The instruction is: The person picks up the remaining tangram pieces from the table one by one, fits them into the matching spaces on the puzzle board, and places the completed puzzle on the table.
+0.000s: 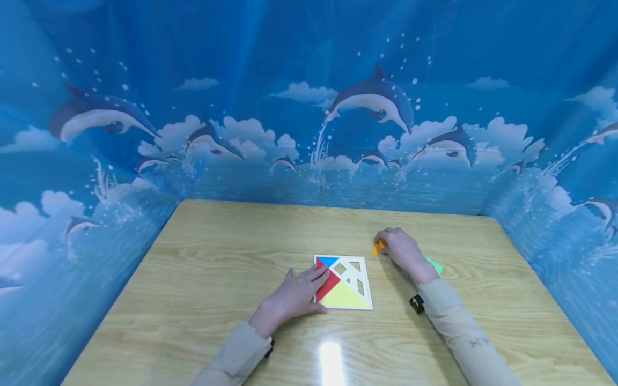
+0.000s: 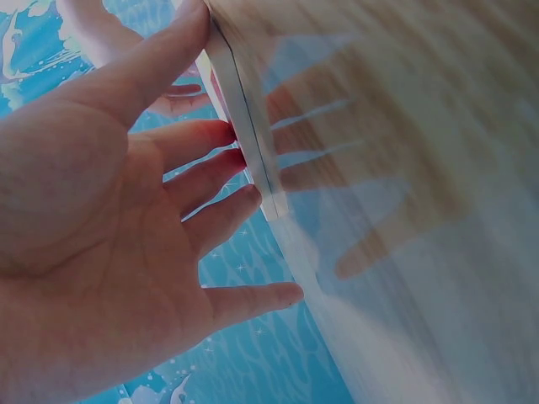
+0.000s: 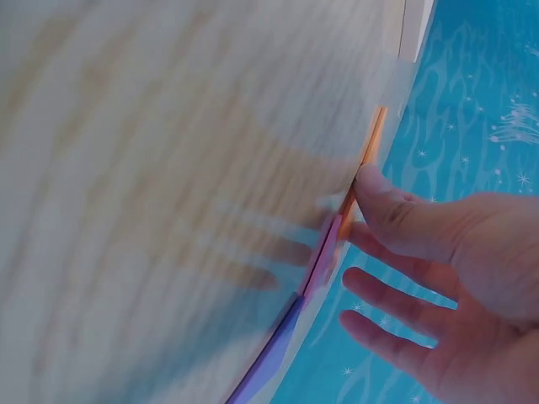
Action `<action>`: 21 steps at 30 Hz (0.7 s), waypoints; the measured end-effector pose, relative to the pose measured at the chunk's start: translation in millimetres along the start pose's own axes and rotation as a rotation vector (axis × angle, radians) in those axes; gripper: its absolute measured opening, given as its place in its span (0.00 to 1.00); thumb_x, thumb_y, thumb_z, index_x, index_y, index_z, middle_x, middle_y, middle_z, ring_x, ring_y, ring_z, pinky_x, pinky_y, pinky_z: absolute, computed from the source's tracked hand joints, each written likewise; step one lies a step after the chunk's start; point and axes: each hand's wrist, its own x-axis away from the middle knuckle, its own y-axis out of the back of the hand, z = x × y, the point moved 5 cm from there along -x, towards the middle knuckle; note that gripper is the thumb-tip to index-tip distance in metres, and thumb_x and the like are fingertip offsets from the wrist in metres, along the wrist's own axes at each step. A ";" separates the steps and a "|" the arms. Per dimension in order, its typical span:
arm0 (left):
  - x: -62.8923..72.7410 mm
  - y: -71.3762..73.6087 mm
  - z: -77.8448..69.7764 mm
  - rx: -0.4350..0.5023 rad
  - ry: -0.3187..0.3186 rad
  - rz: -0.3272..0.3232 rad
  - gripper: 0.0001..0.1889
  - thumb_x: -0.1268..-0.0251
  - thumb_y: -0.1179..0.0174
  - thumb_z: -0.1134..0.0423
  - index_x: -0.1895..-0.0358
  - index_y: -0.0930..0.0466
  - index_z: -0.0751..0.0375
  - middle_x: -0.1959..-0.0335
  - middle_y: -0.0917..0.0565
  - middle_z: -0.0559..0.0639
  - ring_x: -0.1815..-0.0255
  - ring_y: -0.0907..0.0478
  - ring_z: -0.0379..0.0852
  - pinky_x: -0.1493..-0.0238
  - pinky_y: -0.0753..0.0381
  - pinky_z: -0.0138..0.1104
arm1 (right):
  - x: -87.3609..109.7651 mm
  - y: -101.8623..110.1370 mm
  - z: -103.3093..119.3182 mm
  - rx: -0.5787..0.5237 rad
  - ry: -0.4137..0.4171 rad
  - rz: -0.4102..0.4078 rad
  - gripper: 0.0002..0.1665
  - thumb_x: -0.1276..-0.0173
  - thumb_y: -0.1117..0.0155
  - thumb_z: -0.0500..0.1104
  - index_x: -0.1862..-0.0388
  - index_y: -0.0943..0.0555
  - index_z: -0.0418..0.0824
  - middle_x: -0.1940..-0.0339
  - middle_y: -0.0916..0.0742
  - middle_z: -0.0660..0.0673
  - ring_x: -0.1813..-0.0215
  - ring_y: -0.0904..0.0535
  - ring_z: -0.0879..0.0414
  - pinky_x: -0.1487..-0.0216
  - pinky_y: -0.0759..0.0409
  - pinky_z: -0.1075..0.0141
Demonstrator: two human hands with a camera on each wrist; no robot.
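A white tangram board [image 1: 368, 300] lies on the table, with blue [image 1: 327, 261], red [image 1: 326, 288] and yellow [image 1: 344, 296] pieces set in it and several bare cutouts at its right. My left hand [image 1: 298, 292] rests on the board's left side with fingers spread and straight; the left wrist view shows its fingertips at the board's edge. Beyond the board to the right, my right hand [image 1: 401, 249] pinches an orange tangram piece [image 1: 379, 247] between thumb and index finger, the other fingers loose. A pink piece [image 3: 320, 257] and a purple piece [image 3: 269, 353] lie beside it in the right wrist view.
A green piece [image 1: 435, 266] shows partly from behind the right wrist. The wooden table [image 1: 232, 241] is bounded by a blue dolphin-print curtain [image 1: 299, 182] at the back and both sides. A light reflection shines near the table's front.
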 end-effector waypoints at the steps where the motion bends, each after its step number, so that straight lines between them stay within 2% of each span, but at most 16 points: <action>1: -0.2 -0.3 0.0 -0.002 -0.001 0.001 0.45 0.36 0.33 0.40 0.20 0.41 0.50 0.18 0.43 0.45 0.17 0.49 0.48 0.25 0.46 0.64 | -0.5 0.3 -0.6 0.003 -0.001 -0.003 0.17 0.47 0.21 0.34 0.57 0.14 0.36 0.58 0.12 0.39 0.56 0.18 0.43 0.53 0.17 0.50; 6: -0.7 -0.5 -0.8 -0.004 -0.004 0.002 0.44 0.36 0.34 0.40 0.20 0.41 0.50 0.18 0.43 0.45 0.17 0.49 0.48 0.25 0.46 0.64 | -1.8 2.2 -2.1 -0.005 0.001 -0.039 0.16 0.48 0.20 0.33 0.62 0.18 0.37 0.64 0.12 0.41 0.62 0.17 0.45 0.59 0.16 0.50; 10: -0.4 0.2 -1.1 -0.006 -0.003 0.003 0.44 0.36 0.34 0.40 0.20 0.41 0.50 0.18 0.43 0.45 0.17 0.50 0.48 0.25 0.46 0.64 | -0.3 5.3 -0.3 -0.034 0.010 -0.069 0.12 0.45 0.23 0.31 0.63 0.15 0.39 0.64 0.10 0.42 0.62 0.14 0.45 0.59 0.15 0.50; 13: 0.1 0.5 -1.3 -0.006 -0.004 0.006 0.44 0.36 0.34 0.40 0.20 0.41 0.50 0.18 0.43 0.45 0.17 0.50 0.48 0.25 0.46 0.64 | 0.5 8.0 0.6 -0.073 -0.013 -0.075 0.10 0.42 0.25 0.30 0.63 0.14 0.40 0.63 0.10 0.43 0.62 0.14 0.45 0.58 0.15 0.50; 17: 0.2 0.0 -1.4 -0.007 -0.004 0.007 0.44 0.35 0.34 0.40 0.20 0.42 0.51 0.18 0.43 0.46 0.17 0.50 0.48 0.25 0.46 0.64 | 1.4 12.1 1.9 -0.162 -0.071 -0.077 0.10 0.38 0.28 0.29 0.59 0.15 0.39 0.62 0.10 0.42 0.61 0.14 0.46 0.57 0.16 0.50; 21: 0.2 -0.2 -1.5 -0.007 -0.001 0.005 0.44 0.36 0.34 0.40 0.20 0.41 0.50 0.18 0.43 0.46 0.17 0.50 0.48 0.25 0.46 0.64 | 5.0 17.0 5.1 -0.250 -0.117 -0.100 0.15 0.37 0.31 0.27 0.51 0.15 0.38 0.57 0.11 0.40 0.59 0.14 0.45 0.56 0.15 0.51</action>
